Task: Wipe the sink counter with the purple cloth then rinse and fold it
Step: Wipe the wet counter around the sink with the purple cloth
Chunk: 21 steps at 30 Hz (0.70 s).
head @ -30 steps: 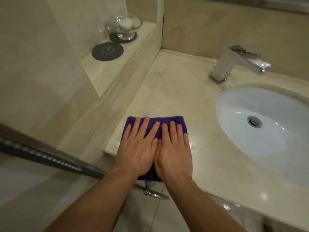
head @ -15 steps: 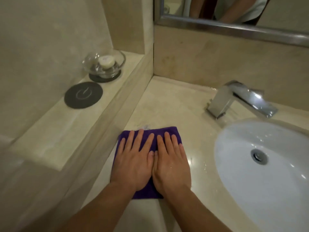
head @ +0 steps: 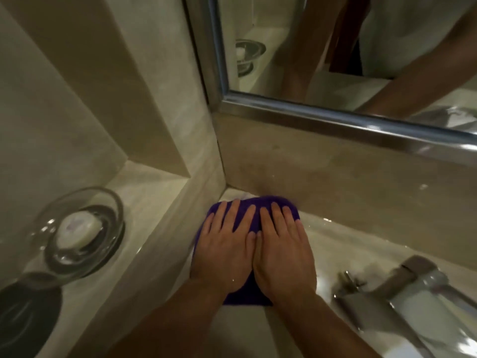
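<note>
Purple cloth point(head: 259, 203) is lying flat in the back corner of the sink counter point(head: 361, 244), touching the wall point(head: 335, 182); the left hand point(head: 224, 251) and right hand point(head: 284, 257) are pressing side by side, fingers straight, likely spreading pressure for wiping

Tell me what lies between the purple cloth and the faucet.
In the head view, only bare, glistening counter lies between the purple cloth and the faucet; the right hand presses flat on the cloth.
</note>
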Each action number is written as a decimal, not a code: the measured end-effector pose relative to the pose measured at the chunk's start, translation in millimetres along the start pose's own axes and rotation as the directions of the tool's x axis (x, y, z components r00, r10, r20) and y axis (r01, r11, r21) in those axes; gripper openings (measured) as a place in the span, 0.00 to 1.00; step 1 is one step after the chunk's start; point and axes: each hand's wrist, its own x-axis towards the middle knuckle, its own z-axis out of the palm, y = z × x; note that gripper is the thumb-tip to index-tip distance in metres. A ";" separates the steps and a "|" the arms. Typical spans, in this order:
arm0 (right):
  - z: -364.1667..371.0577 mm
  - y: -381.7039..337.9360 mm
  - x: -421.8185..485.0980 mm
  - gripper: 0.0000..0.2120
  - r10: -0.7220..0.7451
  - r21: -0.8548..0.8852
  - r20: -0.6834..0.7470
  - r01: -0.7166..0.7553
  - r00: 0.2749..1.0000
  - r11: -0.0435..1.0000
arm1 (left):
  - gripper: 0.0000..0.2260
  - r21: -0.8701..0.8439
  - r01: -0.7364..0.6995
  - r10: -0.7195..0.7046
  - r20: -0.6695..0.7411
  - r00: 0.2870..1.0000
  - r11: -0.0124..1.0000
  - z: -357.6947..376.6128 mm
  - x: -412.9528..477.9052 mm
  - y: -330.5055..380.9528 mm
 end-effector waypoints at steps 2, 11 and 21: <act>1.0 3.6 11.6 0.26 0.001 0.047 -0.025 0.000 1.000 0.999 | 0.27 -0.003 -0.012 0.011 -0.027 1.000 1.000 0.0 13.6 -2.0; 2.1 3.0 26.3 0.16 0.100 0.122 -0.167 -0.080 0.981 0.989 | 0.23 0.011 -0.161 0.162 -0.061 0.985 0.987 -1.2 43.5 -12.7; -4.1 30.2 -13.1 0.29 0.040 0.059 -0.056 -0.036 0.998 0.998 | 0.29 0.091 -0.188 0.188 0.012 0.982 0.978 7.0 16.8 18.2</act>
